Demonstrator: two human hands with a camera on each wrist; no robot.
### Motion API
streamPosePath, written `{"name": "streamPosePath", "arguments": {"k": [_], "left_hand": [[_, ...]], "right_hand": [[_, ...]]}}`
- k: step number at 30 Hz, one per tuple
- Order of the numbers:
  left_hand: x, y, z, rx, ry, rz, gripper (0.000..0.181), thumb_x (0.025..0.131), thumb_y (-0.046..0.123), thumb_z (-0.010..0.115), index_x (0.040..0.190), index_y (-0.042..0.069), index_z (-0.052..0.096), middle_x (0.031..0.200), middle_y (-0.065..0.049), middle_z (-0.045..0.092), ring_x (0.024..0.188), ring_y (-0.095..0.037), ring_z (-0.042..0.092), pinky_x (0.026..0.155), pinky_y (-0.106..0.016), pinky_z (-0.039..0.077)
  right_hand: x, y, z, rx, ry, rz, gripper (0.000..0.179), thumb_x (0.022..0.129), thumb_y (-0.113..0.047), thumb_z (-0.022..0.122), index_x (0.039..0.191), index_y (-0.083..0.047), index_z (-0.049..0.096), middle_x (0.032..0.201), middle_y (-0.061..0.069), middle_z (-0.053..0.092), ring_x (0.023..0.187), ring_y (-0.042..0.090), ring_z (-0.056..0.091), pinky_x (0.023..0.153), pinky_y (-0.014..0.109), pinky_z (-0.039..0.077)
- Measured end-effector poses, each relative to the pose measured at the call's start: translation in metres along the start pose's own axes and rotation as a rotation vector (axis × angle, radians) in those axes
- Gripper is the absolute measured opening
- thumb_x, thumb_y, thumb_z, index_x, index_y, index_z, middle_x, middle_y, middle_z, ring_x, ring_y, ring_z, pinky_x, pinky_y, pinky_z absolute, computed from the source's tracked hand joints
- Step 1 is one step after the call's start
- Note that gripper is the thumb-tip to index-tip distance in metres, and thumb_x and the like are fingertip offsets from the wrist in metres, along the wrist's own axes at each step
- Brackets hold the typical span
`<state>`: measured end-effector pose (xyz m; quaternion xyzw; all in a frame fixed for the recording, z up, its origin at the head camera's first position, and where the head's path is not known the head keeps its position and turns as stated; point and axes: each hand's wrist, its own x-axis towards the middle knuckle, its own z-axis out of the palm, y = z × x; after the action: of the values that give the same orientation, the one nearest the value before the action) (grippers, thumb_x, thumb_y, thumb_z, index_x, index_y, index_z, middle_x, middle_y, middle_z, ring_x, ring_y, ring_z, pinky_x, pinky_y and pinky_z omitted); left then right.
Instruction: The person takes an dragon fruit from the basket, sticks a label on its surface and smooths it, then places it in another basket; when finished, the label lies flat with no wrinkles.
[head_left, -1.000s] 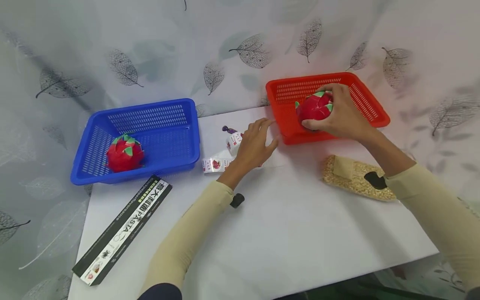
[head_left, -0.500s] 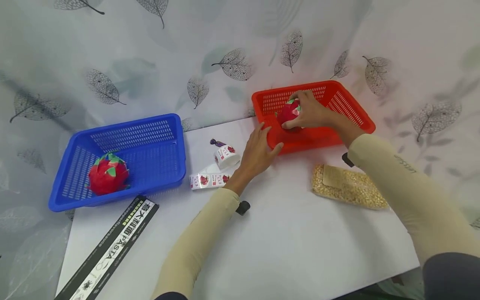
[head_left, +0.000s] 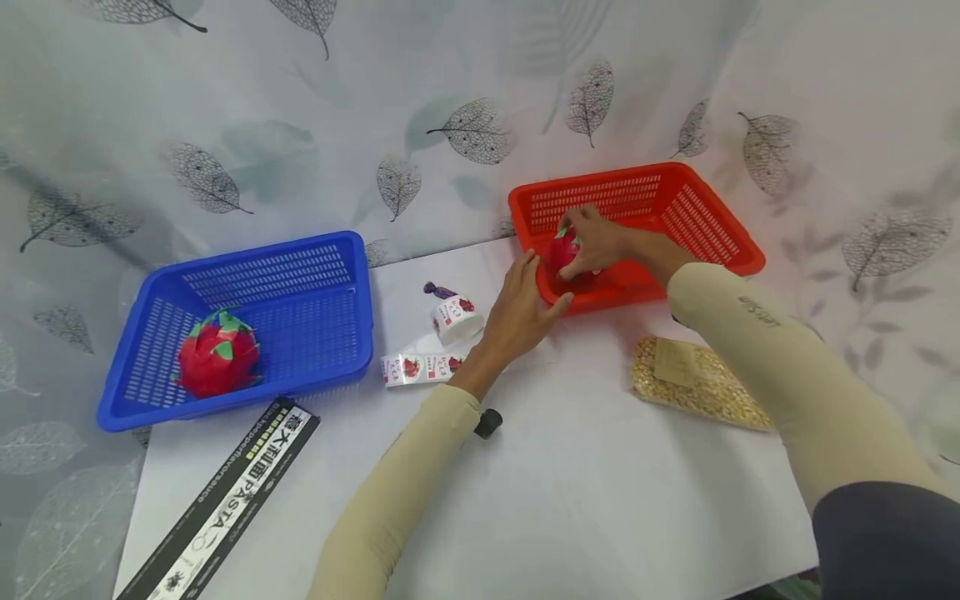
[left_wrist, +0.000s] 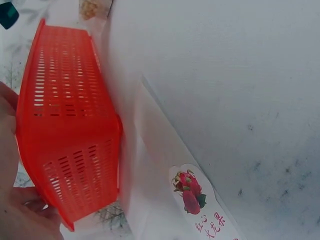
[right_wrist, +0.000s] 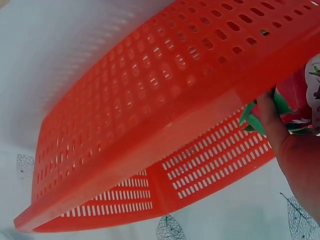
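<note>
In the red basket [head_left: 720, 237], my right hand [head_left: 600, 242] grips a dragon fruit [head_left: 561, 250] near the left end. The right wrist view shows the fruit [right_wrist: 292, 92] with green leaf tips, a white picture label and my fingers against it. My left hand [head_left: 517, 308] rests at the basket's near left corner, its fingers along the left rim and its thumb by the front wall. The left wrist view has that hand [left_wrist: 20, 215] against the rim of the basket [left_wrist: 70, 125]. A second dragon fruit [head_left: 217, 358] sits in the blue basket [head_left: 315, 321].
A roll of dragon fruit labels [head_left: 456, 319] lies between the baskets, its strip [head_left: 420, 368] unrolled beside a purple wrapped candy [head_left: 438, 290]. A black pasta box [head_left: 225, 500] lies front left. A bag of yellow grains [head_left: 693, 379] lies below the red basket, on the white table [head_left: 585, 483].
The right hand has carried the dragon fruit left and lower into the red basket. The left hand has come to the basket's corner. The head view has shifted.
</note>
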<state>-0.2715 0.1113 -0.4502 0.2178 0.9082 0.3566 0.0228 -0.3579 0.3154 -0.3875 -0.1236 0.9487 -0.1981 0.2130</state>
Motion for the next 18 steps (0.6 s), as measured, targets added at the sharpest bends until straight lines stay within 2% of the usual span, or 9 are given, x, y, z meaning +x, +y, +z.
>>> {"name": "streamPosePath", "arguments": {"k": [5, 12, 18], "left_hand": [[-0.001, 0.001, 0.000, 0.006, -0.008, -0.004, 0.092, 0.100, 0.045, 0.072, 0.169, 0.011, 0.022, 0.176, -0.002, 0.020, 0.161, -0.019, 0.022, 0.120, -0.037, 0.042], [-0.001, 0.001, 0.001, 0.013, -0.011, 0.006, 0.093, 0.099, 0.047, 0.071, 0.169, 0.011, 0.021, 0.176, -0.003, 0.021, 0.162, -0.020, 0.020, 0.119, -0.039, 0.045], [0.000, 0.000, 0.000, 0.026, 0.000, 0.016, 0.095, 0.098, 0.046, 0.073, 0.169, 0.012, 0.021, 0.175, -0.003, 0.021, 0.162, -0.020, 0.022, 0.118, -0.037, 0.045]], "right_hand": [[0.006, 0.004, 0.007, -0.026, -0.029, 0.000, 0.092, 0.083, -0.027, 0.088, 0.150, -0.009, 0.028, 0.157, 0.023, 0.024, 0.140, 0.045, 0.038, 0.107, 0.057, 0.055], [0.006, 0.009, 0.011, 0.081, -0.063, -0.071, 0.085, 0.084, -0.015, 0.085, 0.147, -0.003, 0.030, 0.157, 0.026, 0.025, 0.141, 0.049, 0.038, 0.108, 0.062, 0.052], [0.004, 0.013, 0.008, 0.154, -0.069, -0.118, 0.086, 0.082, -0.008, 0.085, 0.148, 0.001, 0.030, 0.155, 0.025, 0.032, 0.142, 0.047, 0.038, 0.109, 0.062, 0.051]]}}
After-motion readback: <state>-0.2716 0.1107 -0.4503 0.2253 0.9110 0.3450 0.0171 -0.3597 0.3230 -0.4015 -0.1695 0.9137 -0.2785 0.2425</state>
